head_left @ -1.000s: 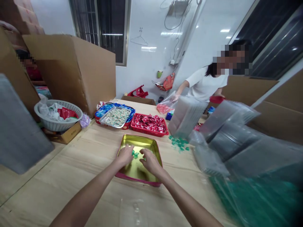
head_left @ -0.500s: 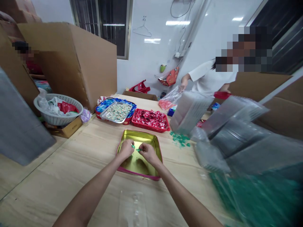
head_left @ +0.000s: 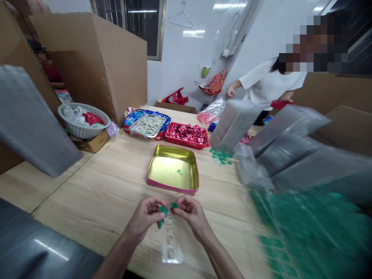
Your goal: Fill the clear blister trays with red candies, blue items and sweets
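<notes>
Green pieces (head_left: 163,210) are pinched by left hand (head_left: 144,216), another green piece (head_left: 174,205) by right hand (head_left: 193,214); light, slippery handling is expected; edges should be gripped; stiffness can't be judged.

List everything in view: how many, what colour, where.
Tin: one, gold and pink, centre.
Table: one, pale wood, foreground.
Green pieces: many, green, right of tin and inside it.
Plastic tray: one, clear, below hands.
Basket of red packets: one, red, behind tin.
Metal tray: one, silver, left of basket.
Blue packets: many, blue, around metal tray.
Plastic stacks: several, clear, right.
Blurred green items: uncountable, green, lower right.
Colander: one, grey, left.
Cardboard boxes: several, brown, left and right.
Bag: one, orange, wall.
Windows: two, dark, background.
Co-workers: two, white and red tops, right and far left.
Left hand: one, near side, pinching green pieces.
Right hand: one, alongside, pinching another.
</notes>
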Action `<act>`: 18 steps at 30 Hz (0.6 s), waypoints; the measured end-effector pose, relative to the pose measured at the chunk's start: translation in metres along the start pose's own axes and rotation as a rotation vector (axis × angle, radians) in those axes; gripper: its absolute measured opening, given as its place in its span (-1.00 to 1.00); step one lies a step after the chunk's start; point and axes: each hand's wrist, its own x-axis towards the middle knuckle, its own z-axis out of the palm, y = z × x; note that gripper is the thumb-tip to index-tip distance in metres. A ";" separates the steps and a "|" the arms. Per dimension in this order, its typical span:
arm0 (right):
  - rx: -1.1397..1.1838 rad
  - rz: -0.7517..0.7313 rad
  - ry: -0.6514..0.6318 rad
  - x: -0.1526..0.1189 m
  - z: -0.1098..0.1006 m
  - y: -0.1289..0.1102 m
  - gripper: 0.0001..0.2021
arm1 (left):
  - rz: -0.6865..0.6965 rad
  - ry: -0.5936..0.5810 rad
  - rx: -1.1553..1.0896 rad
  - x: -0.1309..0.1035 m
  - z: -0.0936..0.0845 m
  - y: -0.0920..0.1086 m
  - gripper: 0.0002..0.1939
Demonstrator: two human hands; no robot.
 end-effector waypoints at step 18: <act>-0.329 -0.116 0.201 -0.016 -0.008 0.034 -0.81 | -0.123 0.118 0.030 -0.035 -0.006 -0.043 -0.77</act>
